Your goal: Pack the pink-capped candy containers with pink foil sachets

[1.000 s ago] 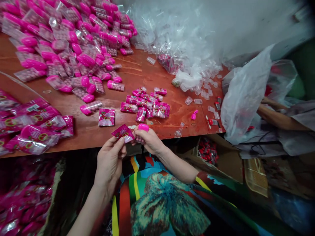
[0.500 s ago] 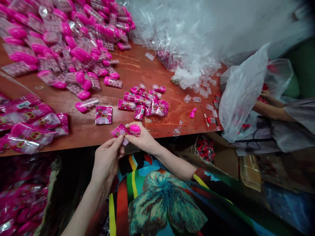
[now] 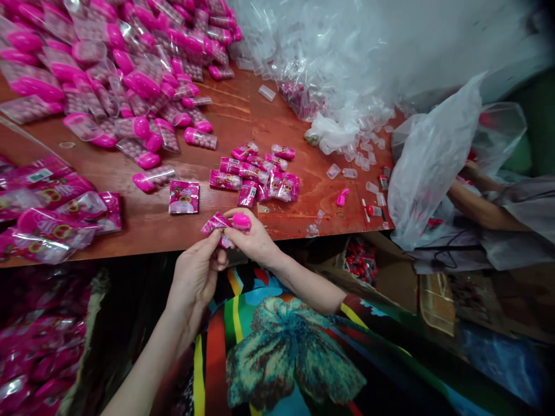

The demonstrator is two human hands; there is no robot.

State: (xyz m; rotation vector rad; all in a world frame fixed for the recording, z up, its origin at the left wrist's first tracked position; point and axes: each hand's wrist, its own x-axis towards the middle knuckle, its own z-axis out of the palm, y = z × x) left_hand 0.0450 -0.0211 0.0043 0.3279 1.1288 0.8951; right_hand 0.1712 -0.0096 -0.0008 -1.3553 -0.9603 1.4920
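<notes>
Hands pinching – left hand (image 3: 197, 274) pink sachet (image 3: 215, 223), right hand (image 3: 254, 240) pink-capped container (image 3: 240, 222)

Pink-capped tubes (image 3: 130, 75) heap at upper left of the worktop (image 3: 243, 121); clear plastic bag (image 3: 429, 167) at right.

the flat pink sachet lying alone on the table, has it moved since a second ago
No. The flat pink sachet keeps its place on the table, just below the pink-capped tube and left of the sachet pile; only the camera shifted.
</notes>
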